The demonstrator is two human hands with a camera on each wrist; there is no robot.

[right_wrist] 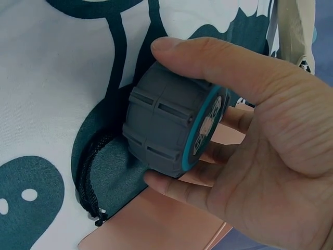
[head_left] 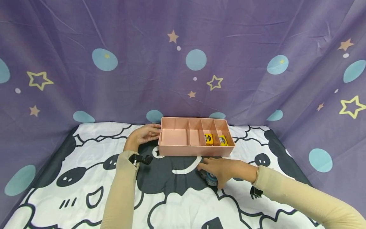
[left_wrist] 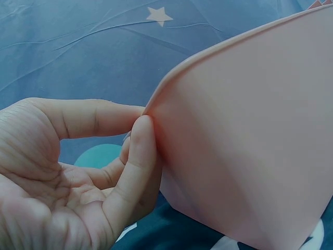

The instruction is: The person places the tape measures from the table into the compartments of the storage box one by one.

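A pink divided storage box (head_left: 183, 150) stands at the back of the cloth. At its left end my left hand (head_left: 145, 133) pinches the edge between thumb and fingers; the left wrist view shows this pinch at a wall corner of the pink box (left_wrist: 234, 135). In front of the box, my right hand (head_left: 221, 170) holds a dark grey ribbed round case (right_wrist: 158, 120), which looks like a tape measure, with a blue ring and a printed label. Thumb and fingers curl round it. A black strap (right_wrist: 89, 172) lies beside the case.
Two small yellow packets, one (head_left: 208, 139) in each of the two right-hand compartments, sit inside the box. A black-and-white cartoon cloth (head_left: 183, 206) covers the table. Purple curtain (head_left: 143, 63) hangs close behind and along the sides.
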